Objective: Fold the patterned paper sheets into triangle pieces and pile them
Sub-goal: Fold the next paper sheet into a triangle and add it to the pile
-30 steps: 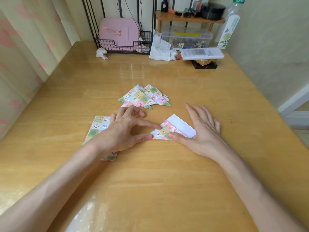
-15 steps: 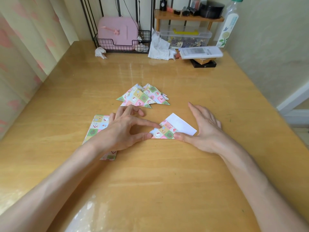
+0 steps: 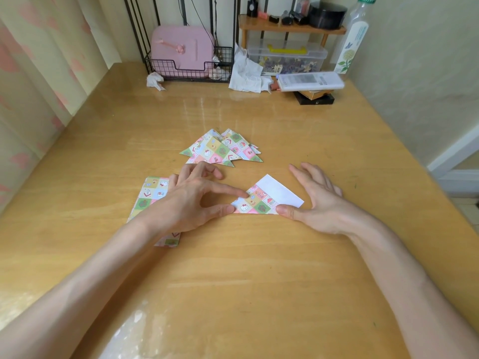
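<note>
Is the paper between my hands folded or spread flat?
Partly folded: the sheet shows a patterned flap turned over its white side, bare at the right. The left hand and right hand press it down.

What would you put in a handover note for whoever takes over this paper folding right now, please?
Left hand: open, index fingertip and thumb pressing the left corner of the half-folded sheet.
Right hand: open, thumb pressing the sheet's near edge, fingers spread beside it.
The sheet lies flat on the table, patterned flap on the left, white back showing on the right.
Done: a pile of folded triangles just beyond the hands.
Left: finish this piece, add it to the pile, then fold the stack of flat sheets lying partly under the left hand.
</note>
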